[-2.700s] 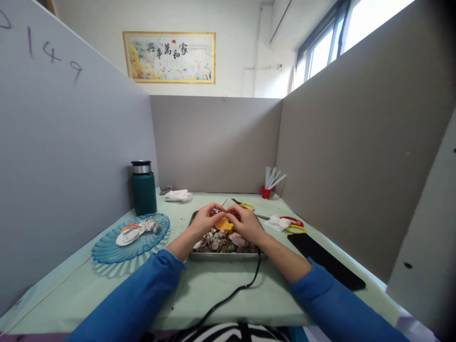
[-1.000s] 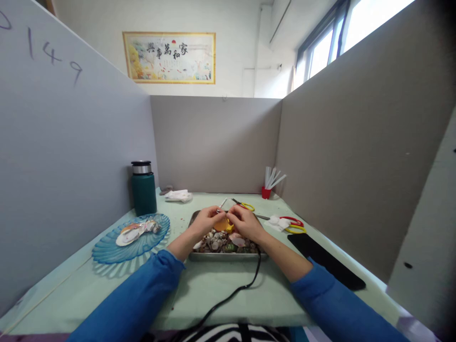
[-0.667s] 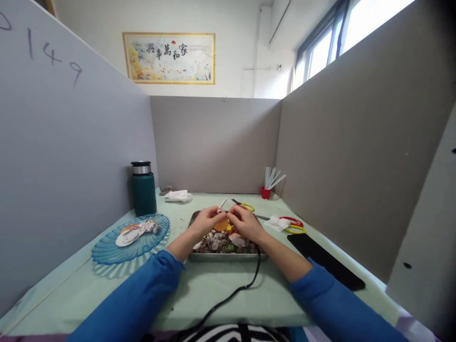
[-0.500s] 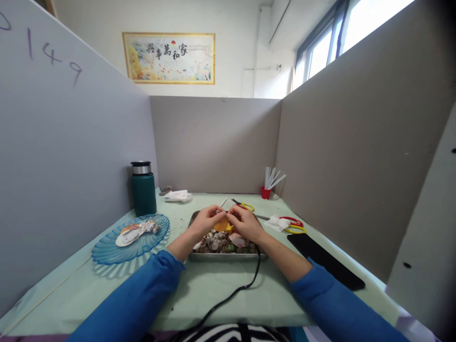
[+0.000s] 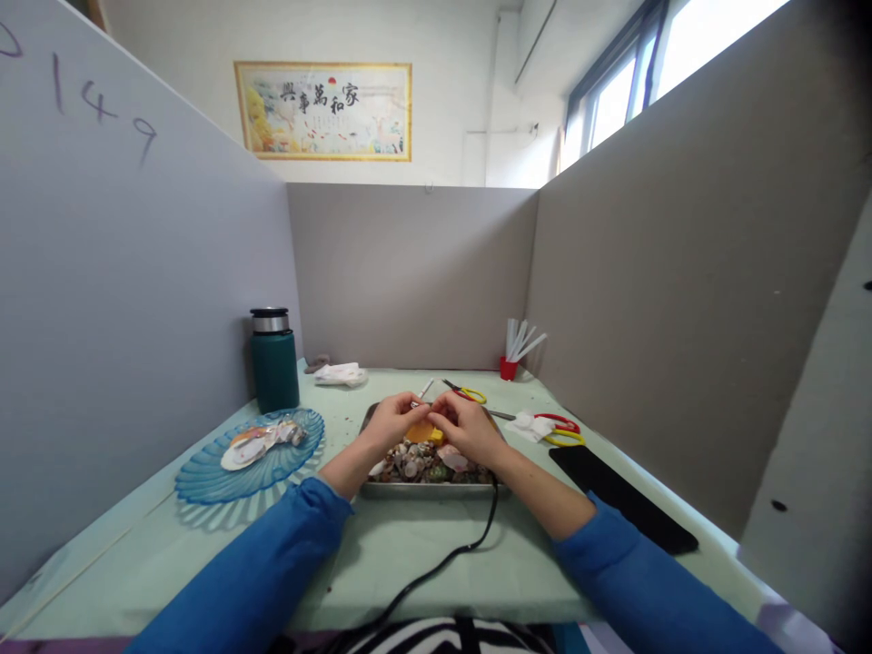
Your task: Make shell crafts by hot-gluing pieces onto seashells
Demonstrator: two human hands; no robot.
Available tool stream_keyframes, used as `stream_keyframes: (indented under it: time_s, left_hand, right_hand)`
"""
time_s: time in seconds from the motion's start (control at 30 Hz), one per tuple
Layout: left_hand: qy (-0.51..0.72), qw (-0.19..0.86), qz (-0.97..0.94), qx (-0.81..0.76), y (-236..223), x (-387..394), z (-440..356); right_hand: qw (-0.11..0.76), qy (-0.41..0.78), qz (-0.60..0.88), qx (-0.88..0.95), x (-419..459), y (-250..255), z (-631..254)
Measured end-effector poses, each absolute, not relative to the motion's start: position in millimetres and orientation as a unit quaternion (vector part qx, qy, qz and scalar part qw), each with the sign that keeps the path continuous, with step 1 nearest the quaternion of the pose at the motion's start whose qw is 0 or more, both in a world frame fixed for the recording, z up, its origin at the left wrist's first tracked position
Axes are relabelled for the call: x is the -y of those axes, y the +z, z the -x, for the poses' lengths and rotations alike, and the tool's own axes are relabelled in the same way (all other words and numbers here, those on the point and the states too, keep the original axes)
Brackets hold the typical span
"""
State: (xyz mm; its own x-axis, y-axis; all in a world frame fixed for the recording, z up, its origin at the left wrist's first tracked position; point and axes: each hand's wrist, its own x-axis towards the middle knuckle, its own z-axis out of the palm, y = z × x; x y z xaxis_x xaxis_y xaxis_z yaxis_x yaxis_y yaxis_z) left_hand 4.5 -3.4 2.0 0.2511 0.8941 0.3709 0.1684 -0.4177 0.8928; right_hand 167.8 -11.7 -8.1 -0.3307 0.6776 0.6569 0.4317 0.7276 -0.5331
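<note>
Over the far part of a metal tray (image 5: 436, 491) my left hand (image 5: 390, 425) and my right hand (image 5: 470, 427) come together, fingertips nearly touching. Both are closed in a pinch; what lies between the fingers is too small and hidden to name. Many small shells (image 5: 412, 468) fill the tray, among them a pale pinkish shell (image 5: 456, 462). Just below my fingertips shows an orange-yellow thing (image 5: 422, 431), partly covered by my hands. A thin white stick (image 5: 426, 389) sticks up behind them. A black cord (image 5: 450, 554) runs from the tray's right front toward me.
To the left are a blue fluted plate (image 5: 204, 477) with shells (image 5: 249, 450) on it and a green bottle (image 5: 275, 372). On the right lie scissors (image 5: 564, 438), a white tissue (image 5: 530, 426) and a black slab (image 5: 623, 500). Behind stands a red cup (image 5: 509, 369) of white sticks. Partitions enclose three sides.
My right fingertips have shifted slightly down and left, with a small gap from the left ones. Otherwise the hands and the things on the table stay in place.
</note>
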Motion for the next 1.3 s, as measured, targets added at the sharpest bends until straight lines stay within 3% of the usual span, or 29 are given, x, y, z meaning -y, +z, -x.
stream_keyframes:
  time_s: [0.6,1.3]
  left_hand:
    - [0.491,0.389,-0.706,-0.332,4.6,7.2,-5.9]
    - [0.493,0.394,-0.691,-0.352,5.4,6.2,-5.2]
  right_hand:
    - [0.497,0.161,0.345,0.780,4.4,-9.7,-168.8]
    - [0.469,0.153,0.350,0.796,13.7,-3.8,-168.5]
